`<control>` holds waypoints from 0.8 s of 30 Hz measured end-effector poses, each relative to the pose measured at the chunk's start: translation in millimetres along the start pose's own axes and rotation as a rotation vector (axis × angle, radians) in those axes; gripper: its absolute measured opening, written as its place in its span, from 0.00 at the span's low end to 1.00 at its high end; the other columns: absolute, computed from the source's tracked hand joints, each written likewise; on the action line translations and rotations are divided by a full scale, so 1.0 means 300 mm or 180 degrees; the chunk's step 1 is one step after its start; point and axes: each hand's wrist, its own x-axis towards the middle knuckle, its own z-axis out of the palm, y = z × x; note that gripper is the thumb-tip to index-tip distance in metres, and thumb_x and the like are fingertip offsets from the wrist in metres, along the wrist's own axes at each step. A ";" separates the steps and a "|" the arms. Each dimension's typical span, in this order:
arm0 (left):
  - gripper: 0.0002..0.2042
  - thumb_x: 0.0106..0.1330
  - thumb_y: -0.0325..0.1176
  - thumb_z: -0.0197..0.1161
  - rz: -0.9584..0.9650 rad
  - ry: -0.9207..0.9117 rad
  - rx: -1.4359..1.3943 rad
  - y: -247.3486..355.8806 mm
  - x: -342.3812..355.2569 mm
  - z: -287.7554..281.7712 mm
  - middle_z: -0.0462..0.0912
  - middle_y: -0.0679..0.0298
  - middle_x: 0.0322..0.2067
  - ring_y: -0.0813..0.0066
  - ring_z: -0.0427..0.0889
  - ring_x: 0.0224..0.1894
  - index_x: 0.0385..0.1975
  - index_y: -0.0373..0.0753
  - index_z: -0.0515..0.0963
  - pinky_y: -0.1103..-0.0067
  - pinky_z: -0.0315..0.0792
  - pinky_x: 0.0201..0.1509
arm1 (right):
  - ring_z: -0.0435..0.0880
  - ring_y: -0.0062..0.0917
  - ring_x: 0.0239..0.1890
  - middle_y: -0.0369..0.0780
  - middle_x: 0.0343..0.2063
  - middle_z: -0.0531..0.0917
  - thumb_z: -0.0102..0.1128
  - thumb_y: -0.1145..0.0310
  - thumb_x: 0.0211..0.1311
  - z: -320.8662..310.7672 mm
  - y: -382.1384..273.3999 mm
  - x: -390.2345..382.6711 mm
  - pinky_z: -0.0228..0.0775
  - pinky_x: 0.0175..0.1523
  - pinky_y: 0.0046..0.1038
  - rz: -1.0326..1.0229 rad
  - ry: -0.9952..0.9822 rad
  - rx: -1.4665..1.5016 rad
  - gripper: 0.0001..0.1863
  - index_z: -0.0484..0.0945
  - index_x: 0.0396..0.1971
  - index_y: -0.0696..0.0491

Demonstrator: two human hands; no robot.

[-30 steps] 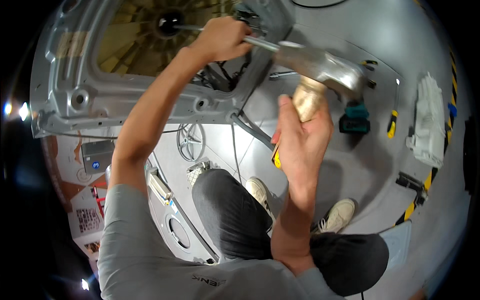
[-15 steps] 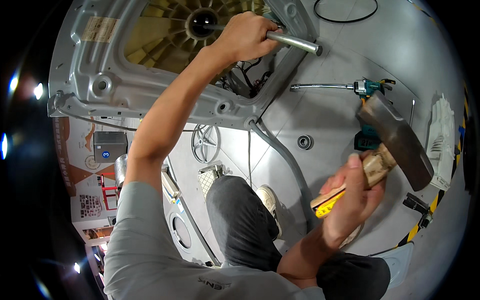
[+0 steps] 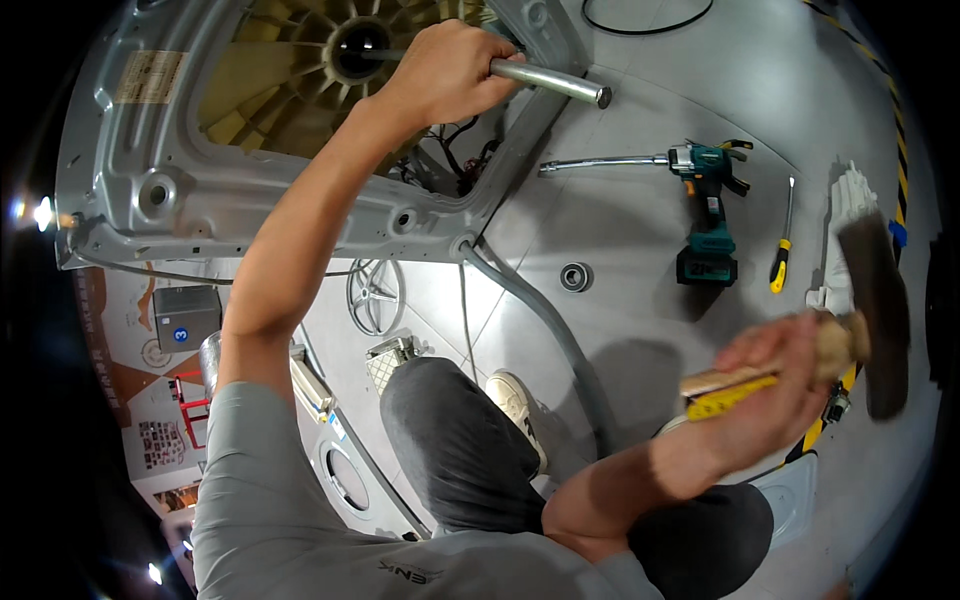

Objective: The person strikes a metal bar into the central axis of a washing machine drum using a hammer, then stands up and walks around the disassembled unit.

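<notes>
My left hand (image 3: 450, 72) is closed round a steel rod (image 3: 548, 80), whose far end reaches into the dark hub (image 3: 356, 52) of a ribbed yellowish plastic drum (image 3: 240, 110) inside a grey metal cabinet (image 3: 125, 185). At the lower right, my right hand (image 3: 760, 400) grips the wooden handle of a hammer (image 3: 870, 320), its big head blurred and held well away from the rod. A small ring bearing (image 3: 574, 276) lies on the floor between my hands. The part of the rod under my fingers is hidden.
A cordless drill (image 3: 708, 240) with a long extension, a screwdriver (image 3: 780, 262) and a pale bundle (image 3: 848, 190) lie right. A grey hose (image 3: 530, 300) runs down from the cabinet. Below it are a spoked pulley (image 3: 375, 300) and a white panel (image 3: 355, 500). A black belt (image 3: 640, 28) lies at the top.
My right hand has swung the hammer down and to the right, away from the rod's end, uncovering the drill and the bearing. My left hand still holds the rod at the hub.
</notes>
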 end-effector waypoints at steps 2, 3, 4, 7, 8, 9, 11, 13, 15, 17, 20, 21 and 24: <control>0.12 0.54 0.34 0.56 -0.0047 0.0037 -0.0018 0.001 -0.001 0.008 0.66 0.49 0.14 0.48 0.66 0.20 0.18 0.31 0.71 0.63 0.59 0.25 | 0.64 0.15 0.09 0.34 0.13 0.68 0.54 0.67 0.62 -0.041 -0.043 0.015 0.58 0.14 0.16 -0.0228 0.0189 0.0093 0.08 0.71 0.31 0.58; 0.12 0.54 0.34 0.56 -0.0078 0.0054 -0.0010 -0.005 -0.006 0.008 0.66 0.49 0.14 0.48 0.66 0.20 0.18 0.31 0.71 0.63 0.60 0.25 | 0.65 0.14 0.09 0.34 0.12 0.68 0.53 0.67 0.62 -0.052 -0.052 0.014 0.57 0.15 0.15 -0.0236 0.0156 0.0209 0.09 0.71 0.31 0.58; 0.12 0.54 0.34 0.57 -0.0029 0.0073 0.0053 -0.016 -0.015 -0.004 0.66 0.49 0.14 0.48 0.67 0.20 0.17 0.31 0.71 0.64 0.60 0.25 | 0.65 0.14 0.10 0.34 0.13 0.68 0.53 0.68 0.62 -0.048 -0.026 -0.002 0.56 0.15 0.14 -0.0254 0.0258 0.0336 0.08 0.71 0.29 0.58; 0.11 0.53 0.34 0.56 0.0292 0.0121 0.0073 -0.017 0.008 0.021 0.67 0.49 0.15 0.48 0.68 0.21 0.18 0.32 0.72 0.63 0.61 0.26 | 0.68 0.14 0.13 0.34 0.16 0.73 0.56 0.71 0.59 0.100 0.074 -0.075 0.59 0.16 0.17 0.0157 -0.0943 -0.0001 0.04 0.72 0.29 0.55; 0.10 0.50 0.34 0.57 0.0330 0.0105 -0.0095 -0.033 -0.019 0.034 0.69 0.48 0.16 0.46 0.69 0.23 0.19 0.32 0.73 0.63 0.63 0.27 | 0.68 0.13 0.12 0.34 0.16 0.73 0.56 0.72 0.59 0.144 0.092 -0.086 0.59 0.16 0.17 -0.0046 -0.1130 -0.0166 0.04 0.72 0.29 0.55; 0.10 0.49 0.35 0.57 0.0110 -0.0012 -0.0018 -0.032 -0.048 0.014 0.70 0.48 0.17 0.46 0.70 0.23 0.19 0.33 0.74 0.63 0.63 0.28 | 0.68 0.13 0.12 0.34 0.15 0.74 0.56 0.73 0.59 0.181 0.109 -0.095 0.60 0.16 0.17 -0.0217 -0.1300 -0.0288 0.03 0.72 0.30 0.55; 0.10 0.46 0.36 0.58 -0.0204 -0.0061 0.0195 -0.089 -0.058 -0.018 0.71 0.47 0.18 0.46 0.71 0.24 0.20 0.34 0.75 0.63 0.64 0.28 | 0.68 0.14 0.11 0.34 0.14 0.73 0.56 0.73 0.59 0.088 0.055 -0.119 0.60 0.16 0.17 0.0233 -0.1022 -0.0298 0.03 0.71 0.31 0.55; 0.09 0.50 0.35 0.57 0.0078 0.0101 -0.0006 -0.062 -0.029 -0.048 0.70 0.47 0.18 0.46 0.69 0.23 0.21 0.33 0.75 0.64 0.64 0.27 | 0.66 0.14 0.09 0.32 0.11 0.69 0.57 0.70 0.60 0.033 -0.015 -0.081 0.58 0.14 0.16 0.0348 -0.0437 0.0056 0.06 0.71 0.33 0.55; 0.09 0.52 0.34 0.57 0.0223 0.0359 -0.0230 -0.011 -0.013 -0.030 0.69 0.47 0.17 0.46 0.68 0.22 0.21 0.33 0.75 0.64 0.64 0.27 | 0.64 0.12 0.08 0.32 0.10 0.68 0.57 0.67 0.60 -0.009 -0.054 -0.057 0.57 0.14 0.14 0.0193 -0.0322 -0.0186 0.10 0.71 0.37 0.57; 0.10 0.52 0.35 0.57 -0.0067 0.0162 -0.0080 -0.001 -0.011 -0.046 0.70 0.48 0.16 0.47 0.69 0.21 0.21 0.33 0.75 0.64 0.64 0.26 | 0.62 0.12 0.08 0.32 0.11 0.68 0.57 0.65 0.60 -0.023 -0.055 -0.052 0.57 0.14 0.14 -0.0173 -0.0192 -0.0318 0.12 0.71 0.38 0.57; 0.12 0.47 0.36 0.57 -0.0039 0.0258 0.0145 -0.041 -0.020 -0.034 0.75 0.53 0.15 0.53 0.76 0.21 0.27 0.37 0.82 0.66 0.71 0.29 | 0.61 0.12 0.09 0.33 0.12 0.67 0.55 0.66 0.61 -0.053 -0.096 -0.060 0.54 0.14 0.12 -0.0330 0.0060 -0.0064 0.15 0.68 0.42 0.60; 0.12 0.47 0.36 0.57 -0.0159 0.0201 0.0102 -0.038 -0.030 -0.039 0.75 0.53 0.15 0.53 0.76 0.22 0.27 0.38 0.82 0.66 0.71 0.29 | 0.61 0.11 0.09 0.32 0.12 0.66 0.55 0.68 0.61 -0.063 -0.107 -0.055 0.52 0.14 0.11 -0.0490 -0.0051 -0.0113 0.16 0.67 0.43 0.62; 0.11 0.47 0.36 0.56 -0.0380 0.0113 -0.0016 -0.014 -0.043 -0.050 0.76 0.54 0.15 0.54 0.77 0.22 0.27 0.39 0.82 0.67 0.71 0.30 | 0.60 0.11 0.09 0.33 0.12 0.66 0.52 0.69 0.62 -0.080 -0.136 -0.061 0.51 0.14 0.12 -0.0367 0.0087 -0.0041 0.15 0.67 0.44 0.62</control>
